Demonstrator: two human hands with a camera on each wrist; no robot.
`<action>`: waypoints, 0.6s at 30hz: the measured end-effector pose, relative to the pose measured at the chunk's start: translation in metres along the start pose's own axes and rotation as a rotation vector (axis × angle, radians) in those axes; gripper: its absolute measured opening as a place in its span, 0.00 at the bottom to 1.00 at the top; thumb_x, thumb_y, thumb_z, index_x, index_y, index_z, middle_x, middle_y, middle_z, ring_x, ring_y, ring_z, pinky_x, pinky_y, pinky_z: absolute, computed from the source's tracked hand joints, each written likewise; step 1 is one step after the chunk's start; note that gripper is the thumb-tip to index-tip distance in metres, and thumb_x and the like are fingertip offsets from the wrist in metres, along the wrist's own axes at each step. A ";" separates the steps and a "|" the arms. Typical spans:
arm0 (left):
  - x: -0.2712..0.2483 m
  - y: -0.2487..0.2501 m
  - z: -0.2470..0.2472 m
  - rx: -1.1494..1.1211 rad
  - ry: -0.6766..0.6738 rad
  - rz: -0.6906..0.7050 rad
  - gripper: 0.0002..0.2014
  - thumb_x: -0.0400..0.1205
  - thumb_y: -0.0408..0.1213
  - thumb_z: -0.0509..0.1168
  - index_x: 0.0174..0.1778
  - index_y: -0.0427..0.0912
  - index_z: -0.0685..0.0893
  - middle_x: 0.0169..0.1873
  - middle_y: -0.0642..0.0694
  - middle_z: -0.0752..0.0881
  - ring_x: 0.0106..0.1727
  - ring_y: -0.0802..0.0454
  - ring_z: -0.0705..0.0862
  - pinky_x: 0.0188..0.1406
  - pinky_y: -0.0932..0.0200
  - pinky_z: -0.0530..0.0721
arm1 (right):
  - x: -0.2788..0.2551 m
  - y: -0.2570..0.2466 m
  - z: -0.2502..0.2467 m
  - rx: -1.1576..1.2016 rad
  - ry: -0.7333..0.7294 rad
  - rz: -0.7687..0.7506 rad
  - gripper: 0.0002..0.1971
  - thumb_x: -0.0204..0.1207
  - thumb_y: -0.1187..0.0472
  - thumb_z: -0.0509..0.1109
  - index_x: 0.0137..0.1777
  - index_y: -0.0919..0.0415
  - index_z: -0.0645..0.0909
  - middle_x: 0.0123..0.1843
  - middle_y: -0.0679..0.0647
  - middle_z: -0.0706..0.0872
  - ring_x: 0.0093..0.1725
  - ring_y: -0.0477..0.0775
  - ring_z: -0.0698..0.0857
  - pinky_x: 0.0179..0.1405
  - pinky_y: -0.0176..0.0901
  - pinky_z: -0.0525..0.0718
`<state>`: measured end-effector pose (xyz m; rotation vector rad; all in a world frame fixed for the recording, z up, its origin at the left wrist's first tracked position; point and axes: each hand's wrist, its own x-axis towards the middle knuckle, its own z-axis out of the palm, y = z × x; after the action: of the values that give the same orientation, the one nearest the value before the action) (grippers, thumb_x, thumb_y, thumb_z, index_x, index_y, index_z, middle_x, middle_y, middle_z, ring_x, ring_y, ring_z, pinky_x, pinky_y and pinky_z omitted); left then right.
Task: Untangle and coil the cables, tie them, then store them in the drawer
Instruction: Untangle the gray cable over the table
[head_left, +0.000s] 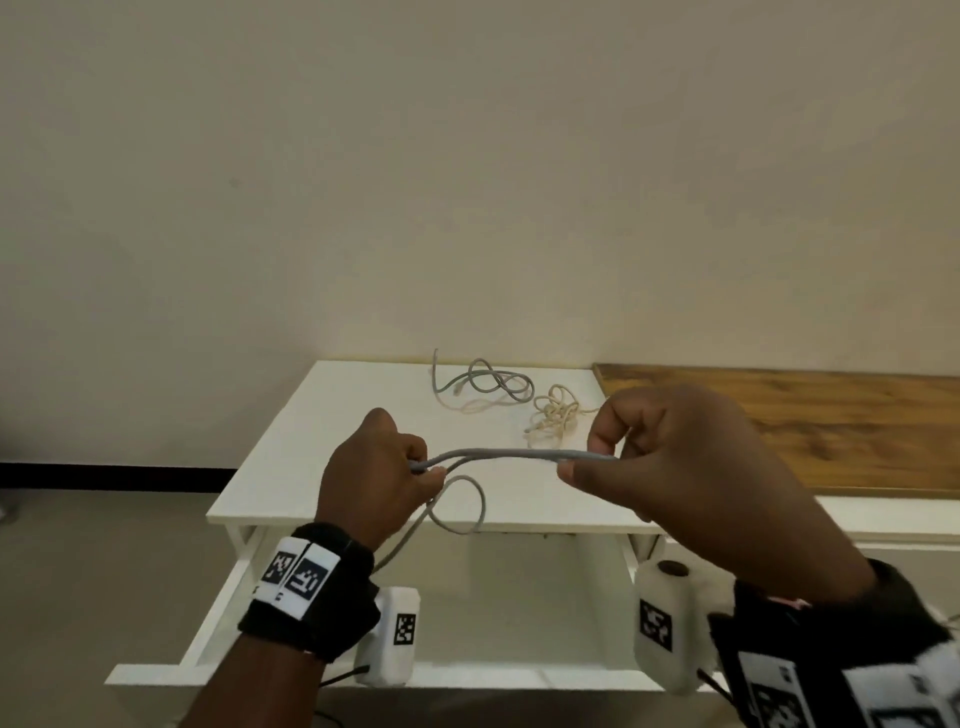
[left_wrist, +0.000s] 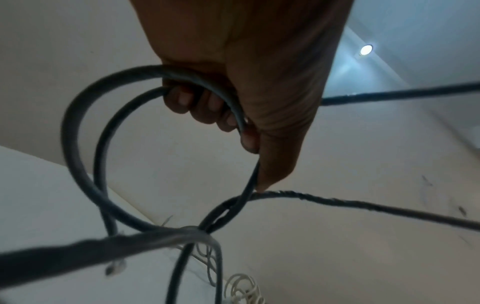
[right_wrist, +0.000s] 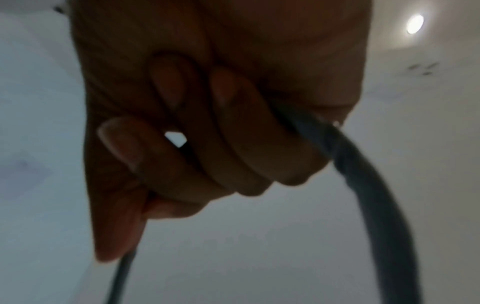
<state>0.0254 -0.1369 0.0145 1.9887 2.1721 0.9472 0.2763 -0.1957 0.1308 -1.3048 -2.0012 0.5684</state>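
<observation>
A grey cable is stretched doubled between my two hands above the white table. My left hand grips one end of the strands, with a loop hanging below it. My right hand pinches the other end between thumb and curled fingers. In the left wrist view the cable forms round loops held by my fingers. In the right wrist view my fingers curl round the cable. A second grey cable and a cream cord lie tangled at the table's back.
The white drawer below the table stands pulled out, its front rail nearest me. A wooden top adjoins the table on the right. A beige wall rises behind.
</observation>
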 end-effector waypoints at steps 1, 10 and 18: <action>-0.002 0.003 -0.001 -0.038 -0.002 0.021 0.09 0.71 0.49 0.76 0.33 0.55 0.83 0.39 0.51 0.73 0.33 0.56 0.79 0.32 0.62 0.72 | -0.001 -0.002 0.000 0.095 -0.009 -0.019 0.11 0.66 0.51 0.82 0.32 0.56 0.84 0.18 0.51 0.80 0.18 0.44 0.73 0.19 0.32 0.70; -0.013 0.018 0.002 -0.376 -0.557 0.251 0.06 0.75 0.42 0.78 0.46 0.57 0.94 0.35 0.65 0.81 0.41 0.71 0.78 0.41 0.75 0.72 | 0.012 -0.008 0.032 0.823 0.196 -0.213 0.08 0.76 0.60 0.74 0.41 0.66 0.84 0.22 0.46 0.72 0.23 0.47 0.66 0.24 0.36 0.67; -0.011 0.018 0.005 -0.940 -0.302 -0.027 0.06 0.80 0.32 0.71 0.41 0.35 0.92 0.31 0.53 0.89 0.32 0.63 0.83 0.34 0.71 0.75 | 0.030 0.035 0.051 0.470 0.708 -0.141 0.22 0.86 0.43 0.47 0.66 0.53 0.75 0.62 0.51 0.82 0.62 0.48 0.81 0.61 0.40 0.78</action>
<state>0.0452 -0.1458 0.0149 1.4821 1.2163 1.2370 0.2523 -0.1536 0.0814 -0.8930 -1.2628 0.3975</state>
